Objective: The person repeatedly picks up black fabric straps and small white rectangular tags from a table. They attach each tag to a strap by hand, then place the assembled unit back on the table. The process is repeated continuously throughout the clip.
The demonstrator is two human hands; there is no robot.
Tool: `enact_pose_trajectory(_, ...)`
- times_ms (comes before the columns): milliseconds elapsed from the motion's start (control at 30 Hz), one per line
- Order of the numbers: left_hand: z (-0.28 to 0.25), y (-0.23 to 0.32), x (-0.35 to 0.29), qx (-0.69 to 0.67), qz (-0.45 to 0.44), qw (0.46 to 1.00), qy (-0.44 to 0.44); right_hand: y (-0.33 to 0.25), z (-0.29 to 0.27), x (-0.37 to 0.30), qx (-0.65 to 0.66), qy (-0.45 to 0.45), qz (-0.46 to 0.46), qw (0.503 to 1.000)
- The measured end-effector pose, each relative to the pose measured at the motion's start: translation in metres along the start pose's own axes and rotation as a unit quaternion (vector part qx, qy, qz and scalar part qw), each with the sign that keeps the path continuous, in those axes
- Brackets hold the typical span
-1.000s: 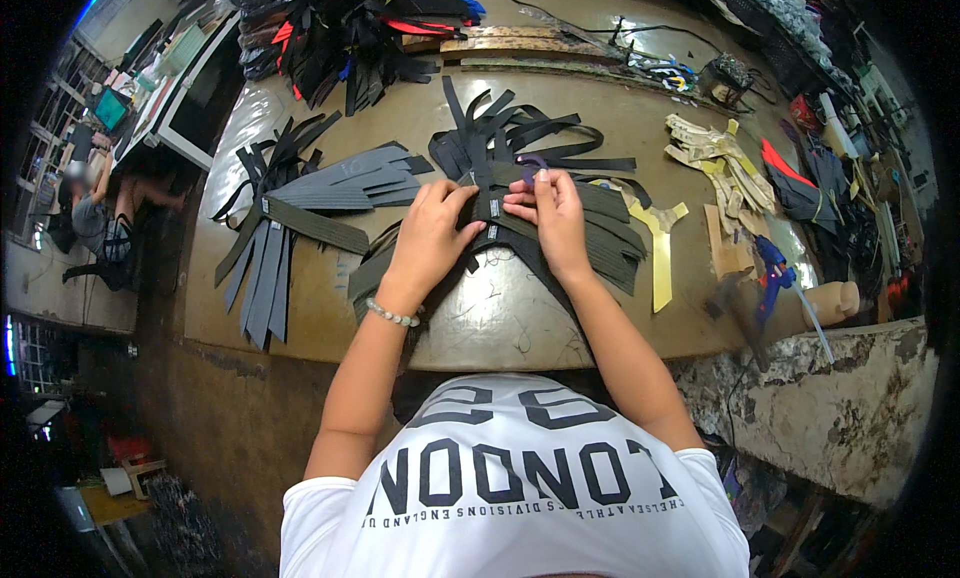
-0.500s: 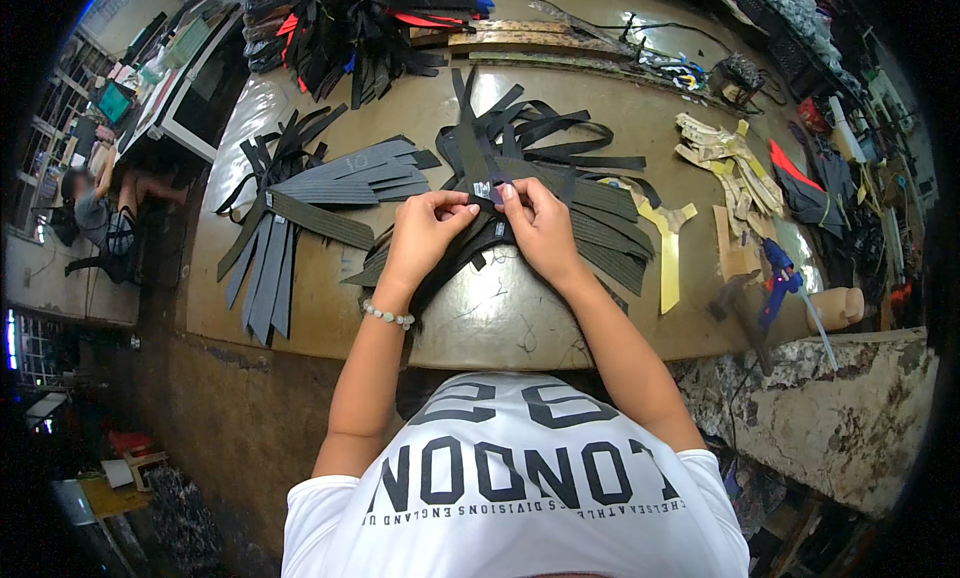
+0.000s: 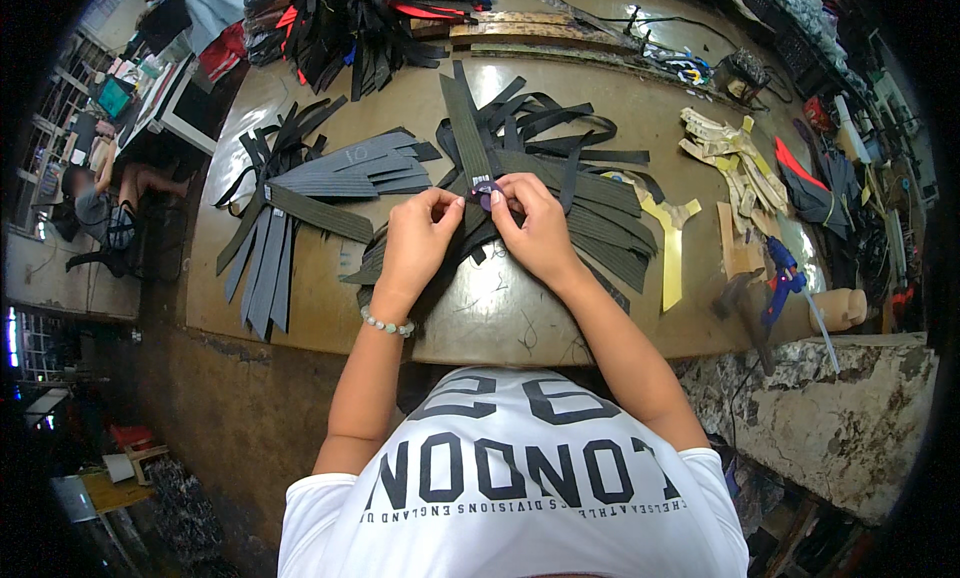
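Note:
A dark green striped fabric strip (image 3: 465,128) with a small white label at its near end points away from me across the table. My right hand (image 3: 538,230) pinches a small dark purple piece (image 3: 486,195) at that labelled end, between thumb and index finger. Beside it, my left hand (image 3: 415,240) has thumb and index finger pressed together; whatever is between them is hidden. Under and right of my hands fans a pile of similar dark green strips (image 3: 610,223) with black straps. To the left lies a second fan of grey strips (image 3: 345,173) and dark green ones.
Yellow-cream cut pieces (image 3: 735,158) lie at the right, near a blue glue gun (image 3: 783,278) and a hammer (image 3: 745,313). A heap of black and red pieces (image 3: 370,28) sits at the far left, next to wooden bars (image 3: 540,33). Another person (image 3: 90,203) sits off to the left.
The labelled strip has shifted slightly, and my left fingertips have drawn a little away from it. The purple piece now shows more plainly in my right fingers. Someone in grey appears at the far left.

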State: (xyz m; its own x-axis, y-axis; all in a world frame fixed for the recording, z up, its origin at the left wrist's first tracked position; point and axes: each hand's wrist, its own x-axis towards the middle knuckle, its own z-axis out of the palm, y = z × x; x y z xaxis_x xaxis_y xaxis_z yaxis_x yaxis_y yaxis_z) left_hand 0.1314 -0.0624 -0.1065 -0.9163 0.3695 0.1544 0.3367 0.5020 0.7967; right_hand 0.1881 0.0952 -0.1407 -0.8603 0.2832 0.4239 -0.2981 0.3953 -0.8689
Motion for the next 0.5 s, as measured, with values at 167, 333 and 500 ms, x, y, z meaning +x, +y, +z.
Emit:
enact_pose_trajectory(167,-0.0045,0.0013,-0.0019,0.013,-0.001,1.0,-0.002,0.0037,0.0018,0.0003,-0.066,0.006,-0.082,0.994)
enact_pose_trajectory(333,-0.0023,-0.0028,-0.0019,0.03,0.006,0.999,-0.031,0.005,0.0049,-0.0009,-0.084,0.009,-0.08,0.993)
enact_pose_trajectory(500,-0.0013,-0.0076,-0.0015,0.05,0.047,0.997,-0.036,0.0041,0.0015,-0.0002,0.051,-0.003,0.022,0.998)
